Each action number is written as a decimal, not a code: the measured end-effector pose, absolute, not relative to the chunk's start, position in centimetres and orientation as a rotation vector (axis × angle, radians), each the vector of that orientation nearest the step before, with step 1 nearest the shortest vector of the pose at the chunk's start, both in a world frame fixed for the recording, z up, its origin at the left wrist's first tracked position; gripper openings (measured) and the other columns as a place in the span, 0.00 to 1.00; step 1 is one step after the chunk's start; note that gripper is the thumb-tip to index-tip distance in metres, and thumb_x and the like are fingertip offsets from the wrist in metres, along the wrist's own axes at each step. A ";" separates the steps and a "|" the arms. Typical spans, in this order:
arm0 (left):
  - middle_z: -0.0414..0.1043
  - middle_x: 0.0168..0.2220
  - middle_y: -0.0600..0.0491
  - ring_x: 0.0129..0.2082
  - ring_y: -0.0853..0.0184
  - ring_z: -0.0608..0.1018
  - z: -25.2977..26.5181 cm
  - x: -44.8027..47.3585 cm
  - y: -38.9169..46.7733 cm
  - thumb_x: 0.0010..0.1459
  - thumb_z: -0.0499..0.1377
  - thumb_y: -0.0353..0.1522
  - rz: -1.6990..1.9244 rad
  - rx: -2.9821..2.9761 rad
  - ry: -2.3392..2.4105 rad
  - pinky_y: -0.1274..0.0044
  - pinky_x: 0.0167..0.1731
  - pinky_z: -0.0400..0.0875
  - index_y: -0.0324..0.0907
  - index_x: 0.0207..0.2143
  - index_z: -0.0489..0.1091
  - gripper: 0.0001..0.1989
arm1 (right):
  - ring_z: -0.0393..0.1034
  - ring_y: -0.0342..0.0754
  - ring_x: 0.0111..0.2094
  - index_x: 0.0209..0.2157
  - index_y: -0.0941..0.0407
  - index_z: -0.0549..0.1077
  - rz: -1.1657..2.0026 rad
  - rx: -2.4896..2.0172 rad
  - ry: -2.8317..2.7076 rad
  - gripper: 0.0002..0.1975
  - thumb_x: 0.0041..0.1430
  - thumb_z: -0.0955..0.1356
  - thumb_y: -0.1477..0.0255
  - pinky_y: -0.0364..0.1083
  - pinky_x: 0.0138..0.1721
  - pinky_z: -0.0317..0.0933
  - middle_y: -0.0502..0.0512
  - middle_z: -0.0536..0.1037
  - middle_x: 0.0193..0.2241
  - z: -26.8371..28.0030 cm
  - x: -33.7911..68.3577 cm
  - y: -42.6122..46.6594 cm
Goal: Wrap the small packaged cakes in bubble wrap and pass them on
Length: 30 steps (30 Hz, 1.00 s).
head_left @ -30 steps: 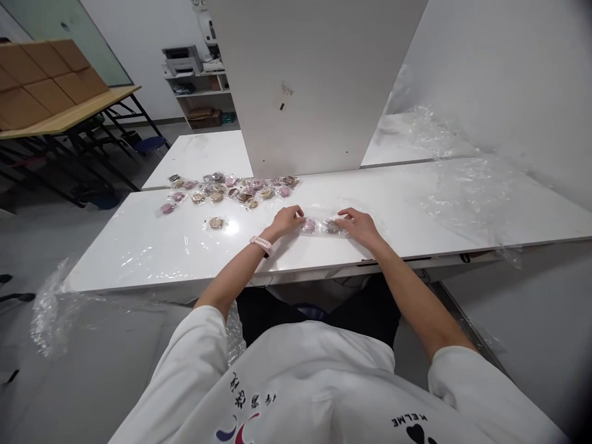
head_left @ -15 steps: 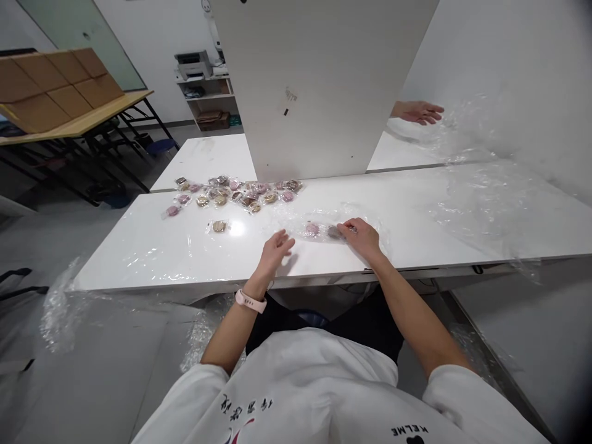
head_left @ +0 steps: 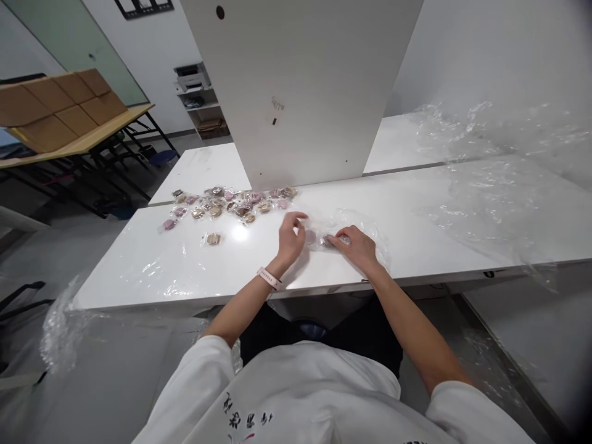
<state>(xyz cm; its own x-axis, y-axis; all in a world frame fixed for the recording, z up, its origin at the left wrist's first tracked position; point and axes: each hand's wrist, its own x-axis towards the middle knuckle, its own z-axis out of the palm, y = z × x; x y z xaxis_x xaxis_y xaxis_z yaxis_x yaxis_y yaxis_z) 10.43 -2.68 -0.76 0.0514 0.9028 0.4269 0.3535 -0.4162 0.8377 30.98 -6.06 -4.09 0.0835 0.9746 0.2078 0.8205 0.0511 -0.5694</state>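
My right hand [head_left: 358,248] lies low over the table with thumb and fingers closed at the edge of a dark wrapped cookie [head_left: 326,240]. A pink wrapped cookie [head_left: 311,237] is just left of it, partly behind my left hand. Both sit on or in a crinkled sheet of clear plastic film [head_left: 365,223]. My left hand [head_left: 291,239] is at the film's left side, fingers curved and thumb apart, with nothing visible between them. Another wrapped cookie [head_left: 213,238], light brown, lies alone farther left.
Several wrapped cookies [head_left: 215,211] in pink, brown and tan are spread at the back left of the white table [head_left: 185,277]. A tall white panel [head_left: 305,92] stands behind. More clear film [head_left: 485,203] covers the right side and hangs over the edge.
My left hand has moved right and forward, up to the pink cookie. My right hand stays at the dark cookie. A hand seen beyond the panel at right is gone from view.
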 end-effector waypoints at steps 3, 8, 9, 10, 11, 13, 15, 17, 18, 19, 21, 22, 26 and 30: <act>0.77 0.46 0.51 0.56 0.59 0.72 -2.2 9.9 -3.0 0.56 0.52 0.19 0.888 2.529 0.953 0.60 0.58 0.65 0.45 0.45 0.71 0.19 | 0.71 0.50 0.38 0.38 0.52 0.77 0.315 -1.776 -1.807 0.15 0.64 0.65 0.57 0.47 0.34 0.58 0.54 0.77 0.39 -4.1 31.0 -6.1; 0.70 0.59 0.48 0.65 0.59 0.66 -3.2 8.3 -3.4 0.65 0.50 0.26 0.522 2.856 0.798 0.59 0.65 0.56 0.42 0.61 0.60 0.22 | 0.66 0.58 0.52 0.48 0.54 0.75 -0.022 -1.775 -1.729 0.18 0.67 0.61 0.60 0.55 0.51 0.58 0.60 0.76 0.50 -3.7 33.8 -8.3; 0.70 0.60 0.48 0.65 0.60 0.66 -3.2 8.2 -3.5 0.66 0.50 0.27 0.526 2.862 0.805 0.59 0.66 0.56 0.42 0.62 0.59 0.23 | 0.65 0.61 0.54 0.50 0.55 0.74 -0.104 -1.860 -1.658 0.21 0.66 0.62 0.57 0.58 0.52 0.57 0.62 0.75 0.51 -3.7 34.8 -9.1; 0.70 0.60 0.48 0.65 0.60 0.65 -3.1 8.1 -3.6 0.66 0.49 0.27 0.539 2.864 0.815 0.60 0.66 0.56 0.43 0.63 0.58 0.23 | 0.64 0.63 0.53 0.52 0.55 0.73 -0.131 -1.956 -1.598 0.24 0.65 0.62 0.54 0.59 0.52 0.57 0.63 0.75 0.50 -3.6 35.9 -10.0; 0.70 0.59 0.48 0.65 0.60 0.66 -3.1 8.2 -3.7 0.67 0.49 0.27 0.554 2.865 0.825 0.60 0.66 0.55 0.43 0.62 0.58 0.22 | 0.66 0.63 0.51 0.53 0.56 0.73 -0.095 -2.041 -1.565 0.27 0.63 0.63 0.51 0.60 0.49 0.58 0.63 0.76 0.48 -3.4 36.9 -10.9; 0.71 0.59 0.48 0.64 0.59 0.66 -3.0 8.4 -3.9 0.67 0.50 0.28 0.572 2.875 0.842 0.59 0.66 0.55 0.42 0.61 0.59 0.21 | 0.68 0.60 0.43 0.48 0.55 0.74 0.129 -2.120 -1.606 0.28 0.59 0.65 0.47 0.56 0.43 0.61 0.61 0.77 0.41 -2.9 38.2 -12.2; 0.71 0.59 0.47 0.64 0.58 0.67 -3.0 8.7 -4.1 0.67 0.50 0.28 0.561 2.892 0.844 0.58 0.66 0.55 0.41 0.60 0.61 0.20 | 0.68 0.53 0.35 0.38 0.54 0.74 0.447 -2.051 -1.666 0.25 0.58 0.65 0.46 0.51 0.36 0.61 0.56 0.76 0.34 -1.7 38.5 -12.6; 0.71 0.59 0.46 0.63 0.57 0.67 -3.0 8.9 -4.1 0.67 0.50 0.29 0.537 2.896 0.849 0.57 0.66 0.55 0.41 0.60 0.62 0.19 | 0.67 0.49 0.31 0.32 0.53 0.72 0.704 -1.882 -1.595 0.22 0.61 0.64 0.48 0.48 0.32 0.60 0.54 0.75 0.31 0.2 37.4 -11.9; 0.71 0.59 0.46 0.63 0.57 0.67 -3.1 8.9 -4.1 0.67 0.50 0.29 0.531 2.895 0.848 0.57 0.66 0.55 0.41 0.60 0.62 0.19 | 0.68 0.48 0.32 0.31 0.53 0.72 0.786 -1.773 -1.539 0.22 0.62 0.64 0.49 0.47 0.33 0.61 0.53 0.75 0.32 1.3 36.4 -11.3; 0.71 0.58 0.46 0.63 0.57 0.67 -3.1 8.9 -4.1 0.67 0.50 0.29 0.530 2.892 0.845 0.57 0.66 0.55 0.41 0.60 0.62 0.19 | 0.70 0.48 0.34 0.32 0.53 0.73 0.837 -1.657 -1.500 0.21 0.63 0.64 0.50 0.47 0.35 0.63 0.53 0.76 0.34 2.5 35.3 -10.4; 0.72 0.58 0.45 0.63 0.56 0.67 -3.3 8.9 -4.1 0.67 0.51 0.29 0.547 2.880 0.830 0.56 0.66 0.55 0.40 0.59 0.63 0.19 | 0.72 0.51 0.44 0.37 0.53 0.75 0.912 -1.424 -1.592 0.20 0.65 0.63 0.52 0.49 0.46 0.65 0.55 0.78 0.42 4.4 32.9 -8.5; 0.72 0.57 0.44 0.63 0.56 0.67 -3.4 8.8 -4.0 0.66 0.51 0.29 0.572 2.867 0.820 0.55 0.65 0.55 0.39 0.58 0.64 0.18 | 0.71 0.52 0.50 0.41 0.52 0.77 0.955 -1.313 -1.731 0.20 0.66 0.62 0.53 0.51 0.53 0.63 0.56 0.78 0.46 5.0 31.8 -7.6; 0.71 0.56 0.43 0.60 0.56 0.70 -3.7 8.4 -3.5 0.64 0.52 0.27 0.719 2.714 0.768 0.56 0.61 0.63 0.42 0.55 0.66 0.17 | 0.60 0.56 0.63 0.62 0.43 0.67 1.039 -0.979 -2.370 0.31 0.59 0.69 0.51 0.61 0.66 0.47 0.53 0.69 0.61 3.9 29.7 -4.6; 0.71 0.51 0.46 0.55 0.58 0.72 -3.4 7.6 -2.9 0.60 0.54 0.24 0.794 2.529 0.791 0.61 0.52 0.72 0.45 0.50 0.67 0.17 | 0.54 0.57 0.67 0.68 0.43 0.56 0.896 -0.994 -2.417 0.38 0.60 0.69 0.53 0.60 0.64 0.54 0.55 0.60 0.67 -0.6 30.3 -3.9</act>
